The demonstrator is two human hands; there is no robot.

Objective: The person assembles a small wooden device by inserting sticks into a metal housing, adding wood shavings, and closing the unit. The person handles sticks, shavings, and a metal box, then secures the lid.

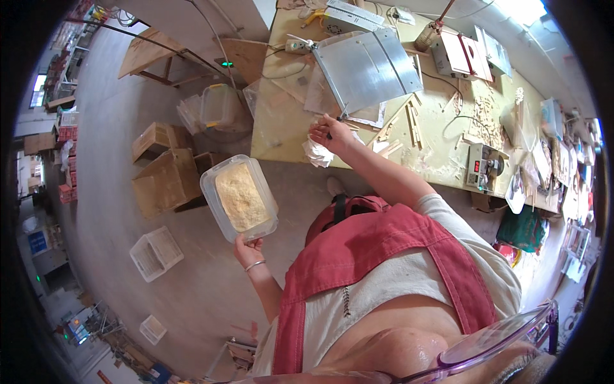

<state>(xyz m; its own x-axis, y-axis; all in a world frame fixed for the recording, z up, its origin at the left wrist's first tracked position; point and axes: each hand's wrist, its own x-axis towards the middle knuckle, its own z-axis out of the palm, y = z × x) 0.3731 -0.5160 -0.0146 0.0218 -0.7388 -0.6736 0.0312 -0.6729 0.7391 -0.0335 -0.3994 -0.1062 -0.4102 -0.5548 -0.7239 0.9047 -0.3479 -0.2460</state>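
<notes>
The left hand (248, 251) grasps the tub (213, 195) at its near short end, fingers against the rim; the tub is clear, contains pale yellow powder (242, 197), and is positioned above the floor, to the left of the table (275, 137) and apart from it. Governing relation: the tub extends forward from the left fingers, its long axis running from the grasped end away from the body and leaning to the left. The left hand is the nearer one; from the right hand (332, 133), the tub lies to the left and toward the body, with a gap between. The right fingers are curled at the near corner of the metal plate (371, 67). A small dark part shows at these fingers; whether it is gripped cannot be told. A white crumple (318, 153) sits at the table edge, just below the right hand; wood strips (414, 121) lie to its right. Labels and writing: none can be made out on the tub or the plate. The meter (476, 168) at the right of the table carries a lit red display; other markings are too small to read.
</notes>
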